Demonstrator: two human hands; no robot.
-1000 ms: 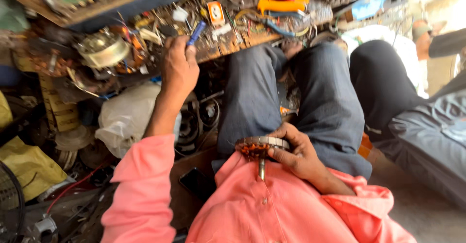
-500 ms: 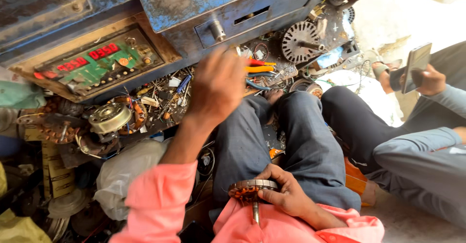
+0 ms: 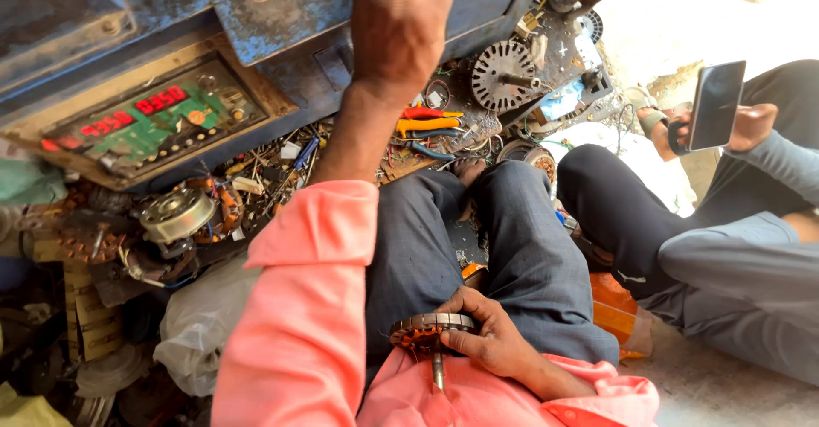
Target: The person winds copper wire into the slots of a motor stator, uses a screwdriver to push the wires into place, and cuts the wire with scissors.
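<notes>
We raise our left hand (image 3: pixel 399 30), fingers extended and grasping nothing, against the worn blue metal cabinet (image 3: pixel 256 9). Our right hand (image 3: pixel 486 337) grips the round copper-wound motor stator (image 3: pixel 426 333) in our lap. The cluttered workbench (image 3: pixel 461 124) holds yellow-handled pliers (image 3: pixel 426 124) and a toothed metal rotor disc (image 3: pixel 502 75). A seated neighbour's hand (image 3: pixel 751 124) holds a dark phone (image 3: pixel 715 104).

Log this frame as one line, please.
left hand: raised at blue machine | right hand: holds wound motor stator in lap

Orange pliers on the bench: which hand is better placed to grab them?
Likely the left hand: it reaches out near the pliers, while the right hand sits in the lap holding a motor part.
</notes>
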